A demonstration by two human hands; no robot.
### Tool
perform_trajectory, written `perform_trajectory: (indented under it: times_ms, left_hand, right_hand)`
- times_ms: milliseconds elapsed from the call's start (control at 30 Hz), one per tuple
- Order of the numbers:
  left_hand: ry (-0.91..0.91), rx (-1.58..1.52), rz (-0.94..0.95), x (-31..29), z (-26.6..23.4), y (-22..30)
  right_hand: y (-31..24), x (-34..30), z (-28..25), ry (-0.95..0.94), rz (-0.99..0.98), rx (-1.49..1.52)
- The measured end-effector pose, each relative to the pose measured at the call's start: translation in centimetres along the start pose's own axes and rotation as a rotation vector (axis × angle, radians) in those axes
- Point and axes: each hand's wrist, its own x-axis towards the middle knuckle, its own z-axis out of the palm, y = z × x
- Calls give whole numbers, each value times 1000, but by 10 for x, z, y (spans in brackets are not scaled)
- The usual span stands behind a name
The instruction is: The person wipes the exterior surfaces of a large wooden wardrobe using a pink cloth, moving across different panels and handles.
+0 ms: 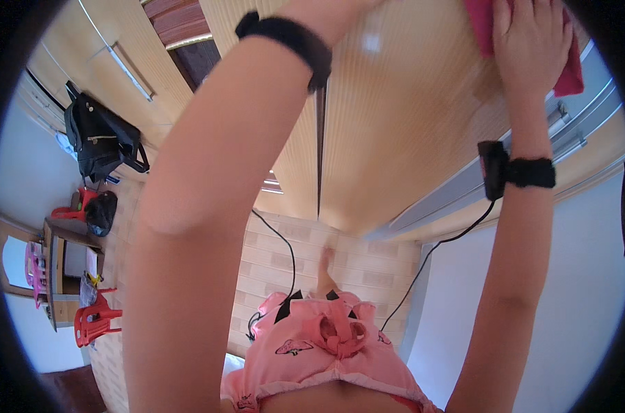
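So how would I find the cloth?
Look at the big wooden wardrobe door straight ahead. Near its top right, the right hand presses flat on the cloth. It is the only bright pinkish-red thing on that pale wood.

Daylight fills the room evenly, bright and soft, with little shadow. A pale glare spot sits on the wooden cupboard door [395,124] ahead of me. My left forearm [209,206], near the lens, looks soft and blurred. Straight edges bow outward, and black vignette rings the view.
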Motion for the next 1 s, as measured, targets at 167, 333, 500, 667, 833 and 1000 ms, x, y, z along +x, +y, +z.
perform_trajectory:
  times_ms: [167,333,500,667,833,1000]
  left_hand:
    - [-130,-70,-57,-39,-12,15]
    - [-186,-75,-49,-56,-34,17]
    - [-407,-16,-24,-95,-60,28]
    - [-599,64,6,-155,-89,67]
    - [-979,-91,-258,-254,-125,127]
    - [-1051,4,-308,-309,-143,154]
  right_hand:
    - [-16,-31,-20,-221,29,89]
    - [-27,-46,-24,-237,0,113]
    - [-37,-86,-21,-365,-76,180]
    - [-44,-135,-36,-676,-368,265]
    - [-77,-191,-40,-857,-759,627]
    - [-119,-231,-39,-879,-1065,614]
